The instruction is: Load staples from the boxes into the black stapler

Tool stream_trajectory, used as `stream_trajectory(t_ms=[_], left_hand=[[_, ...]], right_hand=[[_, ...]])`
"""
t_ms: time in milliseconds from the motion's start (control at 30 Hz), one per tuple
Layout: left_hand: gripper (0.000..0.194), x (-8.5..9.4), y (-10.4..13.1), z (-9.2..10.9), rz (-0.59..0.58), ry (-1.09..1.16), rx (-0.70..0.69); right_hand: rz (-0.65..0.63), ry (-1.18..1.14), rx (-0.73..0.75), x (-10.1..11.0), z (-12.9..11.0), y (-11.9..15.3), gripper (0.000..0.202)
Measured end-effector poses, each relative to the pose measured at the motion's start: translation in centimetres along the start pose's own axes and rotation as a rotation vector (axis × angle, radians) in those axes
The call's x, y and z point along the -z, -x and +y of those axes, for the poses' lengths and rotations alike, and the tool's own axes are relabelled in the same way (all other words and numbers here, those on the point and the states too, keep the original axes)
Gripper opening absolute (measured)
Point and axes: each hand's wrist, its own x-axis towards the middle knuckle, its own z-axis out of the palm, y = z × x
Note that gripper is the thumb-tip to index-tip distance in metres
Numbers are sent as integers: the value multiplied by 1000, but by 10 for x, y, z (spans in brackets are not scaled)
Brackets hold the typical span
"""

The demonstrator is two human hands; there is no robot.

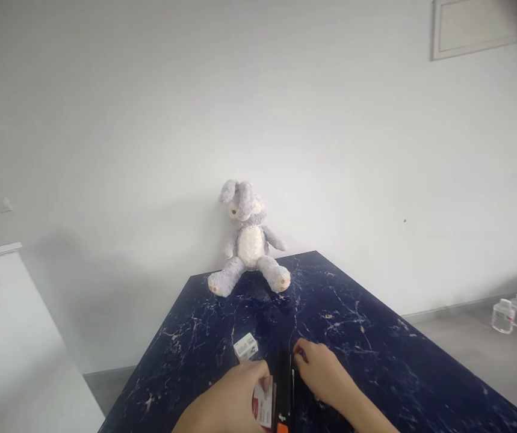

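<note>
My left hand (235, 397), at the bottom of the view, has its fingers closed round a small red-and-white printed box (263, 404). Right beside it lies a long black object (283, 391) with small white lettering and an orange patch at its near end. My right hand (319, 370) is curled at the far right edge of this black object, thumb and fingers pinched together there. What exactly the fingertips grip is partly hidden. Just beyond my left hand a small white box (245, 346) with dark print rests on the table.
The dark blue marbled table (348, 325) narrows toward a white wall. A grey plush rabbit (251, 246) sits at its far edge, leaning on the wall. A white cabinet (18, 337) stands to the left. Clear plastic bottles (504, 317) stand on the floor at right.
</note>
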Motion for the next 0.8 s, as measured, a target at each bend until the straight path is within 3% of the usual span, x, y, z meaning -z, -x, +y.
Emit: stream_trajectory(t_ms=[200, 433, 533, 633, 733, 800], left_hand=[[52, -17, 14, -3, 32, 116, 9], [45, -39, 2, -10, 326, 58, 30], [50, -36, 6, -13, 370, 34, -92], [35, -28, 8, -24, 478, 97, -254], [32, -24, 0, -43, 685, 126, -119], [37, -25, -9, -53, 704, 111, 12]], right_hand=[[-104, -211, 86, -21, -6, 12, 26], [-101, -201, 135, -25, -9, 13, 26], [-86, -201, 121, -26, -8, 12, 28], [-129, -228, 106, -27, -6, 11, 28], [-181, -242, 89, -28, -5, 10, 28], [-193, -241, 86, -27, -6, 11, 28]])
